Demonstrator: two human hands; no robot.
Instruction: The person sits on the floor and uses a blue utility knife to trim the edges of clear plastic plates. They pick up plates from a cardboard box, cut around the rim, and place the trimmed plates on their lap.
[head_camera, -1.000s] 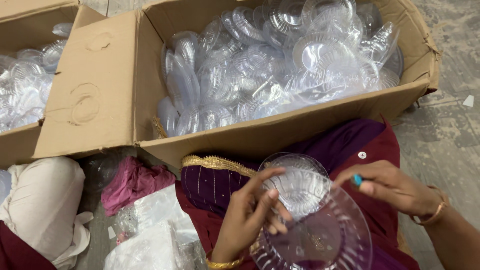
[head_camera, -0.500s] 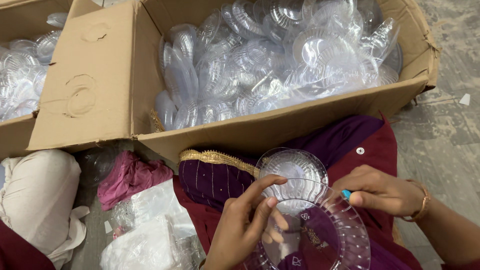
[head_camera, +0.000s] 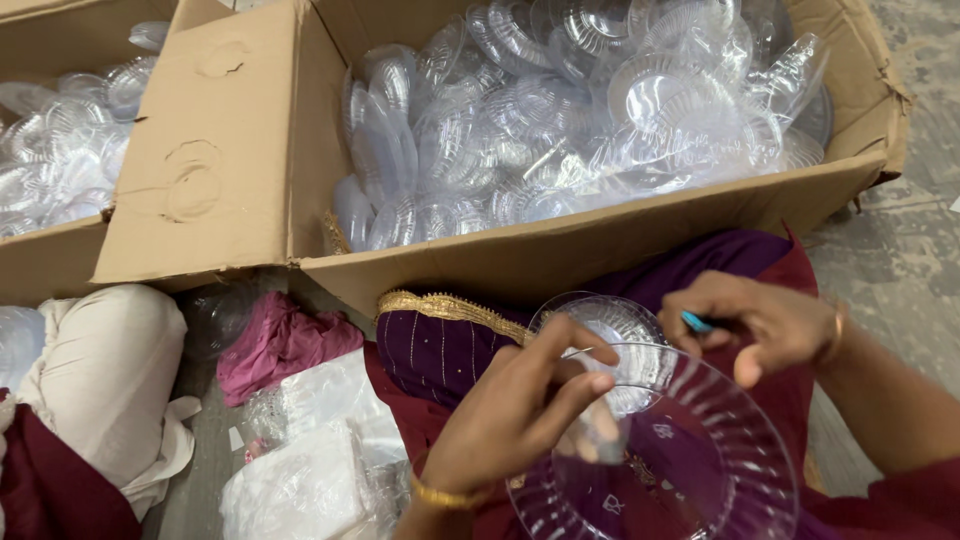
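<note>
My left hand grips a large clear ribbed plastic plate by its near rim, low in the head view over my lap. A smaller clear plastic bowl sits just behind the plate, overlapping it. My right hand hovers at the plate's far right edge with its fingers curled around a small blue object. Both hands are above purple cloth with a gold trim.
A big open cardboard box full of clear plastic plates and bowls stands right in front. A second such box is at the left. A pink cloth, plastic bags and a white bundle lie on the floor.
The large plate has risen and tilted toward me, with my left hand sliding up onto its rim. My right hand has moved left and up, closer to the small bowl.
</note>
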